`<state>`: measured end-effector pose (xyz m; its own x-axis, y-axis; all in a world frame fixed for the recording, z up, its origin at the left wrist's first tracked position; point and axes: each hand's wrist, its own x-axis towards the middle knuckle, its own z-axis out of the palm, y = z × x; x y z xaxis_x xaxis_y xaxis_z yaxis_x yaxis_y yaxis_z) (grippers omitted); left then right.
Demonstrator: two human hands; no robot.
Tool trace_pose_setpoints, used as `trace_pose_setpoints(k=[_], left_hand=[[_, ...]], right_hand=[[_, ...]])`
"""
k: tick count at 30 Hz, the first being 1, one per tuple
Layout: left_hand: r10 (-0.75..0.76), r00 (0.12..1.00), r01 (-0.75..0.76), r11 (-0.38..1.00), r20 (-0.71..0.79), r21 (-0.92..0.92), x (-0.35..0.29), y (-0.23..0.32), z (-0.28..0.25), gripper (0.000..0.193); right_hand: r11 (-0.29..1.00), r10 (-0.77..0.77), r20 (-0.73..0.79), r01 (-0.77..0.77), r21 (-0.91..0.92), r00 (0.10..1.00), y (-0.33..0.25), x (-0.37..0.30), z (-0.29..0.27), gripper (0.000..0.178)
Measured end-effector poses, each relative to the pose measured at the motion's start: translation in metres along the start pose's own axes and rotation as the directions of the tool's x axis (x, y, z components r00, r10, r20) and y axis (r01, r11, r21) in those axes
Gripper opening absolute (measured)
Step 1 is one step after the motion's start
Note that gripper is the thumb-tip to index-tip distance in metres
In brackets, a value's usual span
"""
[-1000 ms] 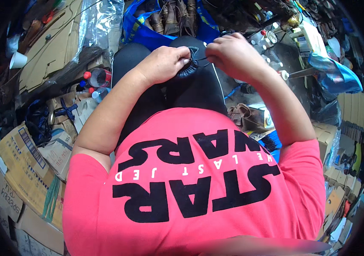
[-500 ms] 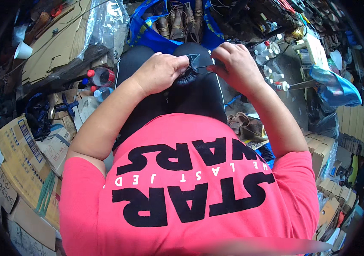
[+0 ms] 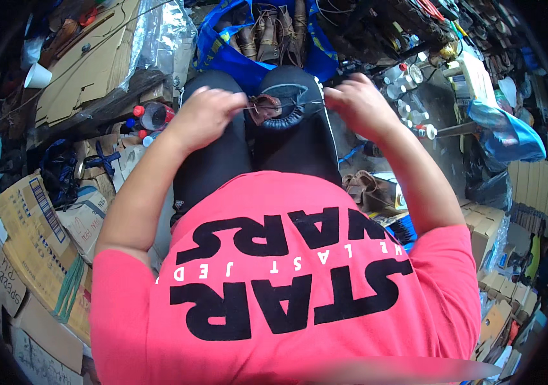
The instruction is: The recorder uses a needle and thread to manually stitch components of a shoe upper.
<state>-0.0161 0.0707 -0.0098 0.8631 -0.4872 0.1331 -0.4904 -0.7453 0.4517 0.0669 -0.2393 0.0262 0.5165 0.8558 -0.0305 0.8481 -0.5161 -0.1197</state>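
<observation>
A small dark blue shoe (image 3: 287, 120) with a gathered, puckered rim and a brown inner part lies across my thighs between my hands. My left hand (image 3: 208, 117) is closed in a pinch on a thin dark thread that runs from the shoe's left side. On the other side, my right hand (image 3: 360, 106) pinches another stretch of thread (image 3: 314, 102). Both stretches look taut, and neither hand touches the shoe itself. Whether a needle is in either hand is too small to make out.
A blue bag (image 3: 206, 48) holding several brown leather shoes stands beyond my knees. Plastic bottles (image 3: 153, 116) are at my left, with more on the right. Cardboard boxes (image 3: 26, 224) fill the left side. Brown shoes (image 3: 370, 189) lie by my right hip.
My left hand has left the shoe and moved left, drawing thread outward. My right hand has shifted slightly right. More of the shoe now shows between them.
</observation>
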Motion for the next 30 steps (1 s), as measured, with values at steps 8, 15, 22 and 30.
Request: trace_pose_setpoints(k=[8, 15, 22, 30], left_hand=[[-0.43, 0.882, 0.082, 0.541, -0.192, -0.837, -0.039, -0.003, -0.071, 0.01], [0.149, 0.982, -0.088, -0.176, -0.115, -0.98, 0.022, 0.09, -0.048, 0.028], [-0.262, 0.96, 0.264, 0.965, -0.104, 0.006, -0.076, -0.024, -0.09, 0.021], [-0.701, 0.388, 0.902, 0.422, -0.598, 0.092, -0.15, -0.088, -0.188, 0.031]], right_hand=[[0.08, 0.574, 0.079, -0.152, 0.985, 0.815, 0.022, -0.021, -0.019, 0.019], [-0.47, 0.12, -0.206, 0.238, 0.85, 0.971, -0.051, 0.05, -0.035, 0.033], [0.655, 0.387, 0.175, -0.403, 0.64, 0.906, 0.032, -0.083, 0.004, 0.026], [0.164, 0.974, 0.195, -0.96, -0.228, 0.12, 0.127, -0.281, 0.006, 0.04]])
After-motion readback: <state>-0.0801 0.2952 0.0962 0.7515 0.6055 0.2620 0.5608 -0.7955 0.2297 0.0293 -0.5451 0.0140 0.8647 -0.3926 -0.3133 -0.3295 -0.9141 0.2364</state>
